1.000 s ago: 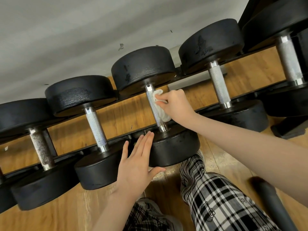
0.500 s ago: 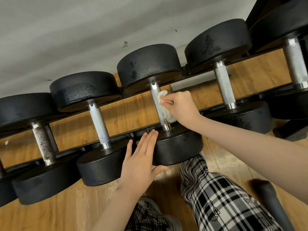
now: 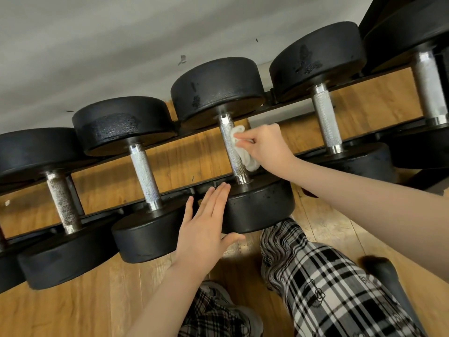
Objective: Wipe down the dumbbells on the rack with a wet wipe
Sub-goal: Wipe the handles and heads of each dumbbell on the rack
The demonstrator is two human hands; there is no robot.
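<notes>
Several black dumbbells with knurled steel handles lie side by side on a black rack (image 3: pixel 184 190). My right hand (image 3: pixel 267 147) holds a crumpled white wet wipe (image 3: pixel 243 152) and presses it against the right side of the middle dumbbell's handle (image 3: pixel 230 147). My left hand (image 3: pixel 206 229) lies flat with fingers straight against the near head (image 3: pixel 257 207) of that same dumbbell, thumb under its edge. The dumbbell to the left (image 3: pixel 143 171) and the one to the right (image 3: pixel 325 120) are untouched.
A grey wall rises behind the rack. Wooden floor (image 3: pixel 73 307) lies below. My plaid trouser leg (image 3: pixel 328 283) and a shoe (image 3: pixel 226 310) are close under the rack. A dark rounded object (image 3: pixel 386 278) lies on the floor at the right.
My right hand with the wipe has slid a little along the middle handle. The view has shifted slightly. My left hand stays on the near head.
</notes>
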